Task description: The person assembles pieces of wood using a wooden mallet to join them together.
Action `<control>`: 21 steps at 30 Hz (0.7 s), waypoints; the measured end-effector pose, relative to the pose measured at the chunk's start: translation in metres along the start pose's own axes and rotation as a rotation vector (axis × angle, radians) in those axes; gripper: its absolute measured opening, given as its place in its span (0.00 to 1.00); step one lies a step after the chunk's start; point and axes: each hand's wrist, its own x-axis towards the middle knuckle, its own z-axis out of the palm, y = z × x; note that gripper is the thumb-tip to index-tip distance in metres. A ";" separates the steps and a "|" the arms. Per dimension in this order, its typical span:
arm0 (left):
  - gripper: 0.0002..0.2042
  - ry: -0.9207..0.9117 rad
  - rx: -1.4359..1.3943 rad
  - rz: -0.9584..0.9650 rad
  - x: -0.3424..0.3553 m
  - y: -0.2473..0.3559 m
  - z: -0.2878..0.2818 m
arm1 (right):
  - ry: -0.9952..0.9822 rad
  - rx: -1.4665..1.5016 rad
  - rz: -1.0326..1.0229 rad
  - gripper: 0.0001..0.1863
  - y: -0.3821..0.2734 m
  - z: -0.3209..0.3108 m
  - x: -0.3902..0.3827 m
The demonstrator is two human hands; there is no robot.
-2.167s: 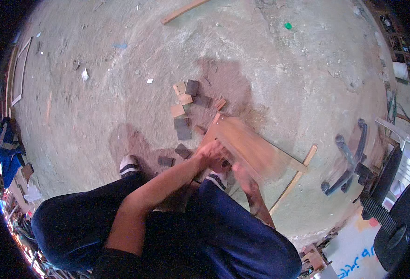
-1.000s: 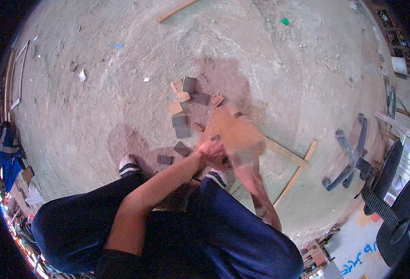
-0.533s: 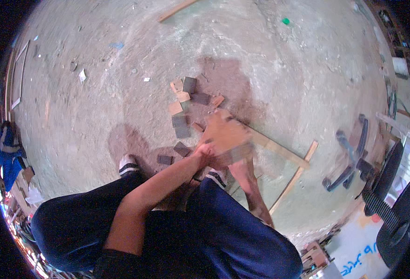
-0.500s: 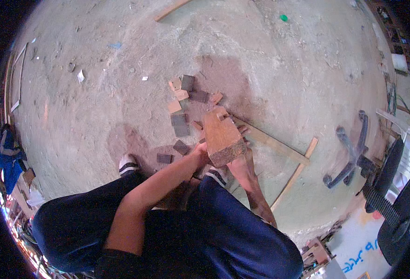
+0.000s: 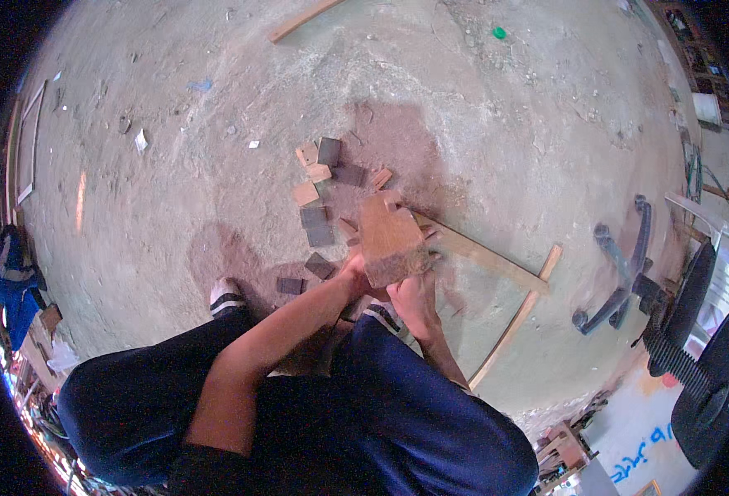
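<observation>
A thick brown wooden block (image 5: 389, 231) with a notch at its far end is held up in front of me, its rough end grain facing me. My left hand (image 5: 353, 269) grips it from the left and below; fingertips show along its right side. At its near right corner my right hand (image 5: 415, 299) is curled closed against the block, its fingers partly hidden beneath. Beyond and left of the block, dark wood pieces (image 5: 317, 227) and pale wood pieces (image 5: 305, 194) lie in a loose line on the ground.
Joined wooden strips (image 5: 497, 263) lie at an angle on the right. Farther right are a chair's star-shaped base (image 5: 626, 269) and a black chair part (image 5: 724, 388). A plank (image 5: 306, 18) lies at the far edge, and a blue bundle (image 5: 17, 289) is at far left.
The block has tipped slightly and looks shorter, with more of its end grain showing. My right hand has shifted left and lower, closing near the block's near end.
</observation>
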 end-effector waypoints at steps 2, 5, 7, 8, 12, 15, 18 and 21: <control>0.41 -0.345 -0.063 0.000 0.000 -0.001 -0.010 | -0.066 0.173 0.201 0.17 0.006 -0.019 -0.005; 0.45 0.185 -0.116 0.144 -0.008 -0.005 -0.027 | 0.201 0.801 0.658 0.20 0.014 -0.084 0.019; 0.46 0.378 -0.085 0.191 -0.010 -0.006 -0.033 | 0.597 1.340 0.667 0.25 0.016 -0.122 0.032; 0.46 0.416 -0.095 0.198 -0.010 -0.006 -0.033 | 0.776 1.439 0.641 0.24 0.012 -0.126 0.035; 0.45 0.209 -0.029 0.181 -0.006 -0.008 -0.024 | 0.584 0.904 0.278 0.19 -0.011 -0.056 0.026; 0.43 0.089 0.028 0.133 -0.003 -0.005 -0.019 | 0.168 0.391 0.027 0.15 -0.006 -0.008 0.006; 0.42 0.061 -0.005 0.112 -0.003 -0.002 -0.020 | 0.066 0.449 0.199 0.15 0.013 -0.032 0.007; 0.42 0.294 -0.108 0.185 -0.006 -0.005 -0.023 | 0.282 0.883 0.469 0.22 0.020 -0.103 0.021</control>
